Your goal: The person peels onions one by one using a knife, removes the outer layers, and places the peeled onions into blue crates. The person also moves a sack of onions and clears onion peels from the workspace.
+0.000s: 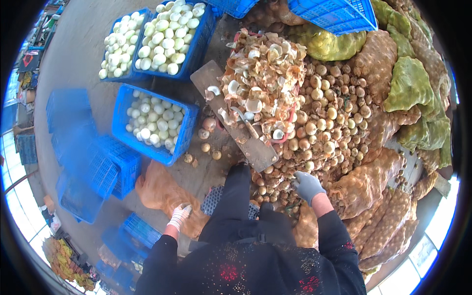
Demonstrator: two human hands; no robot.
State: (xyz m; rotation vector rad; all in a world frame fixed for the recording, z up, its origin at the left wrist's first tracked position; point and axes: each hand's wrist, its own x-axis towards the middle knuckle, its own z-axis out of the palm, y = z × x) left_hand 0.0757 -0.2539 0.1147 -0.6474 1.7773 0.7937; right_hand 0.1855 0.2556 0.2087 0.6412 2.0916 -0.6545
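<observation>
My left hand (pixel 181 214), in a pale glove with a white cuff, is low at the left by an orange mesh sack (pixel 166 190) lying on the floor; whether it grips the mesh is unclear. My right hand (pixel 308 186), in a grey glove, reaches to the near edge of a heap of unpeeled onions (pixel 313 129); its fingertips are partly hidden among them. Ahead lies a wooden board (pixel 236 125) with a curved-blade knife (pixel 245 122) on it. Papery onion skins (pixel 263 81) fill a red container (pixel 289 121) beside the board.
Peeled onions fill a blue plastic crate (pixel 120 114) at the left and two more crates (pixel 204 48) beyond. Stacked blue crates (pixel 121 162) stand further left. Full mesh onion sacks (pixel 368 180) and green sacks (pixel 409 86) line the right. Loose onions (pixel 205 147) lie on the floor.
</observation>
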